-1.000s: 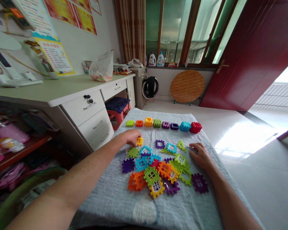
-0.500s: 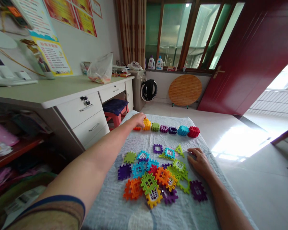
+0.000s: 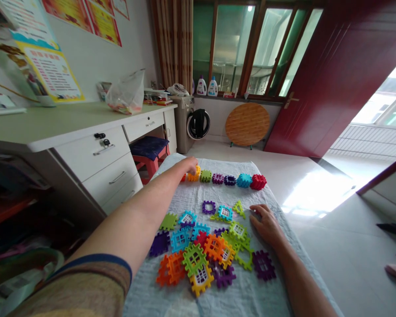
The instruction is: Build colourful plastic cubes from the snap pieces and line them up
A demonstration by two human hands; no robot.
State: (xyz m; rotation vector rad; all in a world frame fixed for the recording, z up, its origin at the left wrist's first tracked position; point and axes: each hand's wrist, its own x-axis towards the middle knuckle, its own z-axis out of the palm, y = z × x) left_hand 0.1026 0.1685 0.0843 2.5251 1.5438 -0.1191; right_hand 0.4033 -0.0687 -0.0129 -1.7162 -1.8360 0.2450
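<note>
My left hand (image 3: 189, 166) reaches to the far edge of the cloth-covered table, its fingers bent down on the yellow interlocking tiles (image 3: 194, 175). Those tiles stand in a row with green (image 3: 205, 176), purple (image 3: 218, 178), dark purple (image 3: 230, 180), light blue (image 3: 243, 180) and red stacks (image 3: 258, 182). Partly hidden behind the hand, orange tiles (image 3: 183, 178) end the row. Beside a green triangular piece (image 3: 239, 208), my right hand (image 3: 265, 221) rests on the cloth with loosely spread fingers, holding nothing. Mixed loose tiles, including an orange window tile (image 3: 214, 247), lie heaped nearer me.
A pale blue cloth (image 3: 141, 281) covers the table. On the left stands a desk (image 3: 72, 119) with drawers, and a stool (image 3: 148, 149) is tucked beneath it. A washing machine (image 3: 184, 121) and a round wooden tabletop (image 3: 247, 124) are further back, near a red door (image 3: 320, 88).
The whole view has shifted, so table and hands sit further left. My left hand stays at the yellow tiles, its fingers bent further down. My right hand keeps its place on the cloth.
</note>
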